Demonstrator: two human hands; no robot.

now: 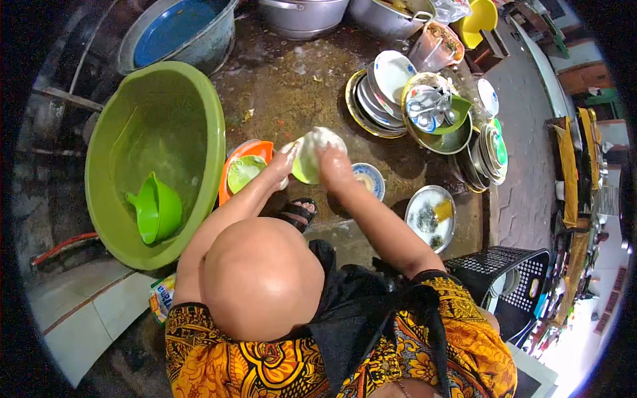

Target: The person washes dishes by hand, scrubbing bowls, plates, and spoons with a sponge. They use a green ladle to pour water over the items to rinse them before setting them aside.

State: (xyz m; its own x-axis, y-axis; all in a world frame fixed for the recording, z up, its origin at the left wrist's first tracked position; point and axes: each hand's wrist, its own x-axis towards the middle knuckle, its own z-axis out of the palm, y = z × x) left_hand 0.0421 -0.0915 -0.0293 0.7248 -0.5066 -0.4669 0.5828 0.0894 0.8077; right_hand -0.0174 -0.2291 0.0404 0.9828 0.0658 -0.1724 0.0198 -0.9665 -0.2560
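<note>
A light green, soapy dish (pixel 306 161) is held between my two hands above the wet floor. My left hand (pixel 282 166) closes on its left edge, with white foam around the fingers. Over its right side lies my right hand (pixel 334 166), pressing something white and foamy, sponge or suds, that I cannot make out. Left of the hands, an orange basin (pixel 227 179) holds a green bowl (pixel 244 172). A blue-patterned bowl (pixel 369 180) sits just right of my right hand. Farther right, a round metal plate (pixel 430 219) carries foam, a yellow sponge and dark scrubbers.
At left stands a large green tub (pixel 212 119) of water with a green dipper (pixel 159 209). Stacked plates (pixel 391 76) and a metal bowl of spoons (pixel 451 142) are at the upper right. Metal pots (pixel 305 20) line the back; a black crate (pixel 491 262) is at lower right.
</note>
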